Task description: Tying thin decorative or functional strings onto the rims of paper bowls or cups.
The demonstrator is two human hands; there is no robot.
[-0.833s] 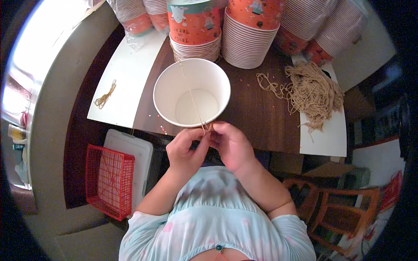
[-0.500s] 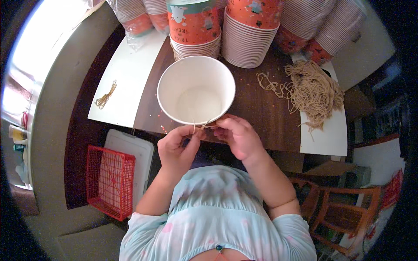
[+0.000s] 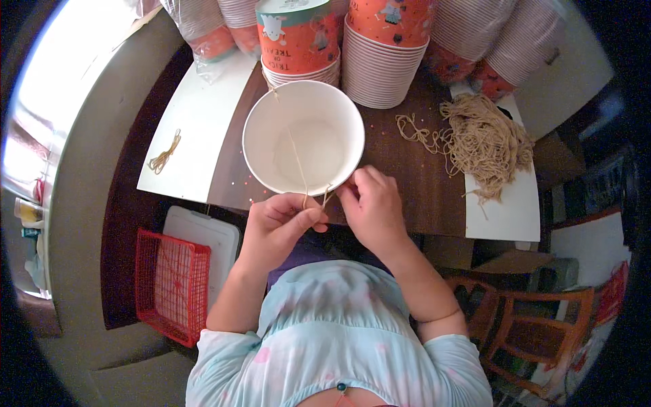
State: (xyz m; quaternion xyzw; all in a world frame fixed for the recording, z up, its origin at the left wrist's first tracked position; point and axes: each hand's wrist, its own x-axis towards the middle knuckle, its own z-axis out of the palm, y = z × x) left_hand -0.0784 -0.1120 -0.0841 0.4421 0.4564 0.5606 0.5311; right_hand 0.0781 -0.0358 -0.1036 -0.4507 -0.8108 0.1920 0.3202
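A white paper bucket [image 3: 261, 146] stands open on the dark wooden table [image 3: 407, 169], right in front of me. A thin tan string [image 3: 297, 159] runs across its mouth from the far rim down to the near rim. My left hand [image 3: 278, 227] pinches the near end of that string just below the rim. My right hand [image 3: 369, 207] presses against the bucket's near wall beside it, fingers closed on the string end there.
Stacks of orange and striped paper buckets [image 3: 383, 47] line the table's far edge. A heap of tan strings [image 3: 481, 142] lies at the right on a white sheet [image 3: 502, 210]. One looped string [image 3: 165, 154] rests on the left white sheet. A red basket [image 3: 169, 285] sits low left; wooden chairs [image 3: 522, 332] low right.
The bucket has shifted slightly right and closer. Both hands have moved up against its near rim, and the string now stretches across its mouth.
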